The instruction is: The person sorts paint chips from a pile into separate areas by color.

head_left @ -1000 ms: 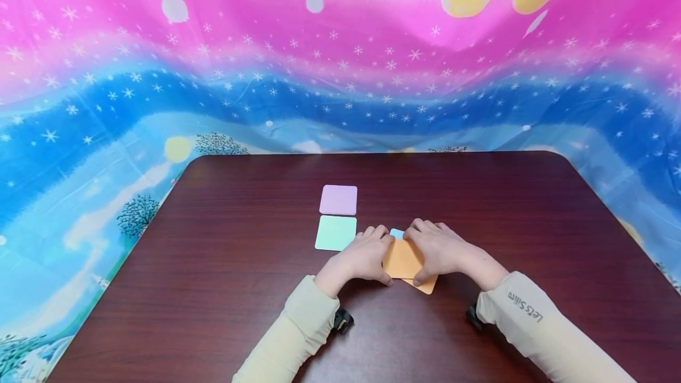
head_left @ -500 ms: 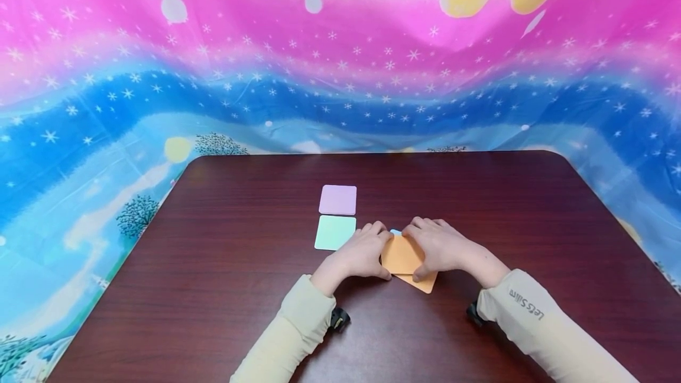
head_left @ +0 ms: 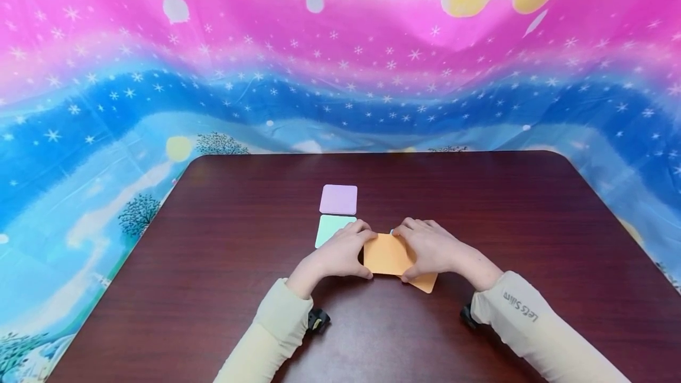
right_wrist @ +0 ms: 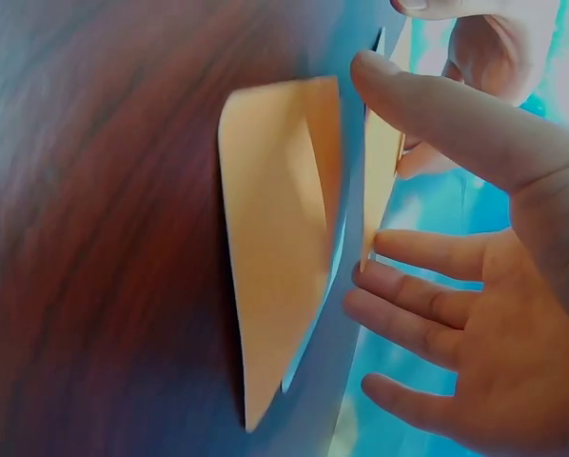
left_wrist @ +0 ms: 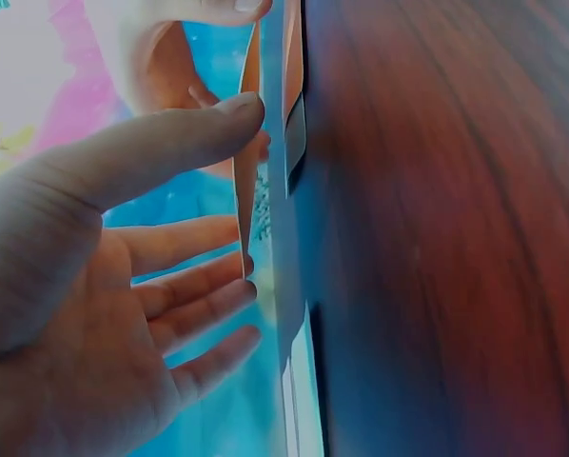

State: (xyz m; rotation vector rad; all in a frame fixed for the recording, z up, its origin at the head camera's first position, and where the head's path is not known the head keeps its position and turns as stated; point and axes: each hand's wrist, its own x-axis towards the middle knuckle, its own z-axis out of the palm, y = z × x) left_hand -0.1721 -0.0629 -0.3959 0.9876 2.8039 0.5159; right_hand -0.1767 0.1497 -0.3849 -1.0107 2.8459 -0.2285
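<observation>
An orange square card (head_left: pixel 383 254) is held just off the table between both hands. My left hand (head_left: pixel 340 253) pinches its left edge between thumb and fingertips, seen edge-on as a thin orange strip (left_wrist: pixel 247 181) in the left wrist view. On the opposite side, my right hand (head_left: pixel 433 250) grips the card with thumb and fingers. Beneath it lies another orange card (right_wrist: pixel 270 238), slightly bent, with a light blue card (right_wrist: pixel 311 328) showing under its edge. How many cards lie there cannot be told.
A mint green card (head_left: pixel 328 230) lies partly behind my left hand. Beyond it is a lilac card (head_left: pixel 339 199), close in line. The dark wooden table (head_left: pixel 255 205) ends at a patterned cloth backdrop (head_left: pixel 340 105).
The held orange card has moved left, off part of the cards beneath. Both hands have shifted left with it, and my left hand now covers more of the mint card.
</observation>
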